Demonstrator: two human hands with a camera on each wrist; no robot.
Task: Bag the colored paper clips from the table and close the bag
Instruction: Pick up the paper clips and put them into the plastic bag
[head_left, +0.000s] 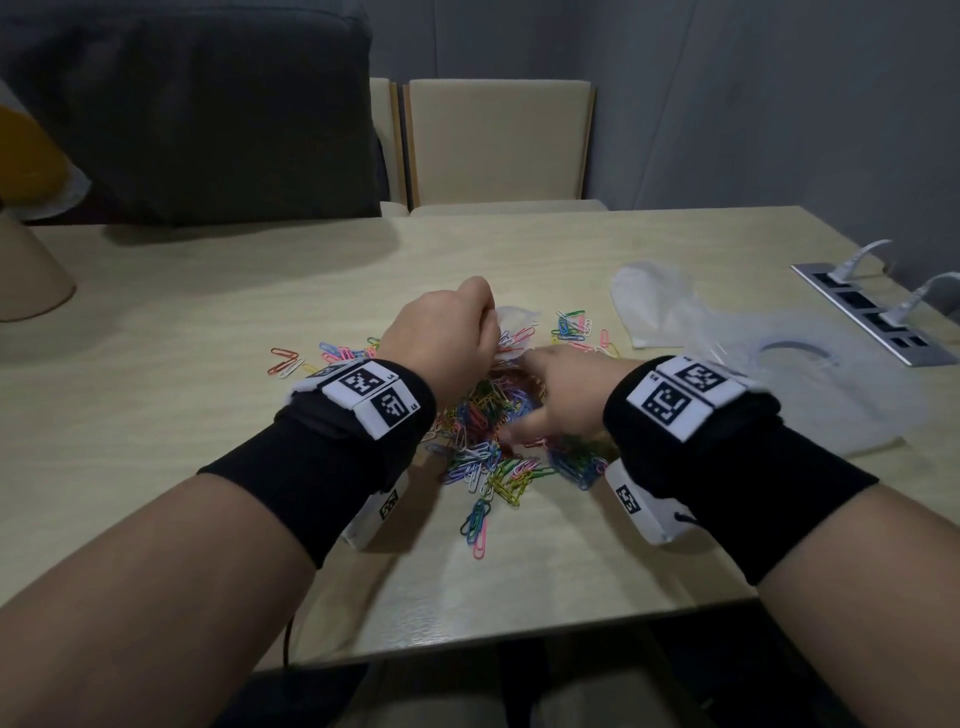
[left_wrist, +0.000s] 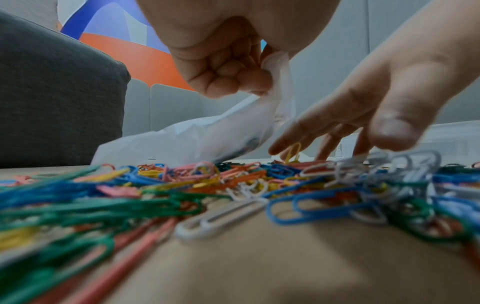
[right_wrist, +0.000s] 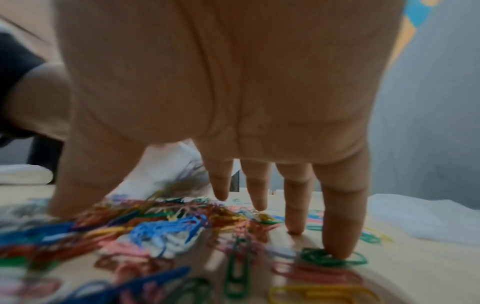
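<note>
A heap of colored paper clips (head_left: 493, 441) lies in the middle of the table (head_left: 208, 364), with strays around it. My left hand (head_left: 447, 332) is curled and pinches the rim of a small clear plastic bag (head_left: 511, 325) at the heap's far edge. In the left wrist view the bag (left_wrist: 194, 142) hangs from that hand (left_wrist: 233, 78) down to the table. My right hand (head_left: 556, 395) is spread, palm down, over the clips. Its straight fingers (right_wrist: 337, 226) touch the table among the clips (right_wrist: 166, 230), close to the bag's mouth (right_wrist: 166, 170). What the bag holds is unclear.
Two more clear plastic bags (head_left: 660, 306) (head_left: 831, 395) lie to the right. A metal power strip (head_left: 872, 317) with white cables sits at the table's right edge. A beige cone-shaped base (head_left: 26, 265) stands far left. A chair (head_left: 498, 140) and a dark cushion (head_left: 192, 104) are behind the table.
</note>
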